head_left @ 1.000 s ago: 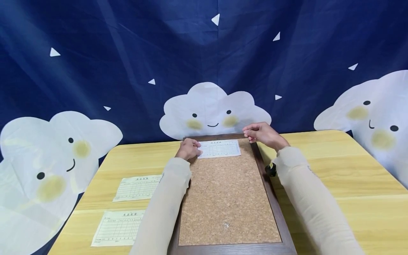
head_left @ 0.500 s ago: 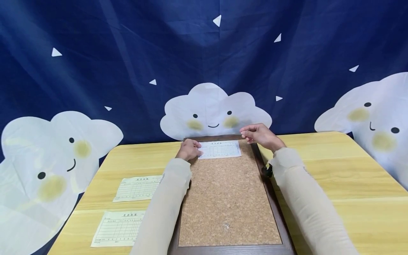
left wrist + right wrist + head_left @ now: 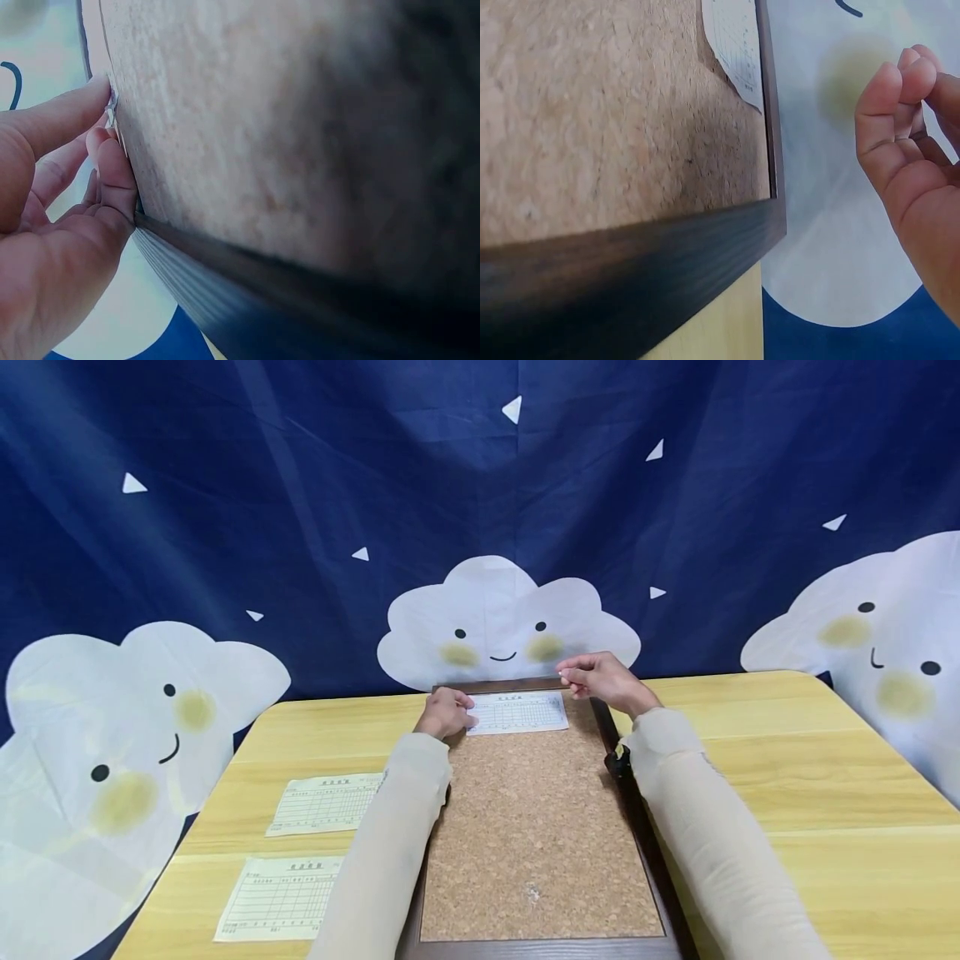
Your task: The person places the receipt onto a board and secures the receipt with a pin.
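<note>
A printed paper form lies across the top of a cork board with a dark wooden frame. At the form's left end, my left hand rests its thumb and fingertips on the paper. The left wrist view shows a small shiny thing beside those fingertips. Above the board's top right corner, my right hand pinches a small white thing about the size of a pin head. In the right wrist view, the right fingertips are apart from the frame, and the pinched thing is hidden.
Two pale green printed forms, an upper one and a lower one, lie on the wooden table left of the board. A blue cloth with cloud faces hangs right behind the table. A pale mark shows low on the cork.
My right hand has moved a little to the left, closer to the form's right end. The left hand stays on the form's left end.
</note>
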A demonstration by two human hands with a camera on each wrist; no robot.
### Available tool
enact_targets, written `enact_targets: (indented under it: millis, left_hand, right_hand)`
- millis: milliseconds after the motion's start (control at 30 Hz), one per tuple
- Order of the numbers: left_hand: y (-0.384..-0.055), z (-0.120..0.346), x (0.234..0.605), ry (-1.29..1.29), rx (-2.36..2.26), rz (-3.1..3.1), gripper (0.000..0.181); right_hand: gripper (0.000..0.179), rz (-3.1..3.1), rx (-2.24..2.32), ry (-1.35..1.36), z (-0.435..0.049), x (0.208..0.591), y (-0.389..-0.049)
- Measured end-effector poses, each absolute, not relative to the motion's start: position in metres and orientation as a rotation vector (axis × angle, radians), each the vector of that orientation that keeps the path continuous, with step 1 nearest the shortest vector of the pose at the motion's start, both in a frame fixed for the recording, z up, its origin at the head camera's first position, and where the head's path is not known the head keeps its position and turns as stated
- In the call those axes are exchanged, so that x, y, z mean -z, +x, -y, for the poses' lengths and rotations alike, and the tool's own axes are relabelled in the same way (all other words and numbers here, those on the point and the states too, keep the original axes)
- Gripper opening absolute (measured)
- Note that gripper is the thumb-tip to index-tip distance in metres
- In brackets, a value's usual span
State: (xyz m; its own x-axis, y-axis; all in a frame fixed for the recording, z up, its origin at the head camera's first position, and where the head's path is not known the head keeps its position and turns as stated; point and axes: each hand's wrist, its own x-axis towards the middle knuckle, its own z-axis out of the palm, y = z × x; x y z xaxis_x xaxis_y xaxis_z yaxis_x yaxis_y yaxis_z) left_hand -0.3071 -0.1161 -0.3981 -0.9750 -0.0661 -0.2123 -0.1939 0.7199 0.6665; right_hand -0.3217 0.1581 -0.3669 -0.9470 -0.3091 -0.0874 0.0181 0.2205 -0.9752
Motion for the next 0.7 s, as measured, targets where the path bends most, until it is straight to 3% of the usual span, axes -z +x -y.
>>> enact_targets:
  millis: [700]
  left_hand:
    - [-0.309,0.116,0.399,-0.231,-1.103,-2.724,0.02]
  right_hand:
    - [0.035,-2.179,1.826,-0.2,-0.137,0.372,-0.331]
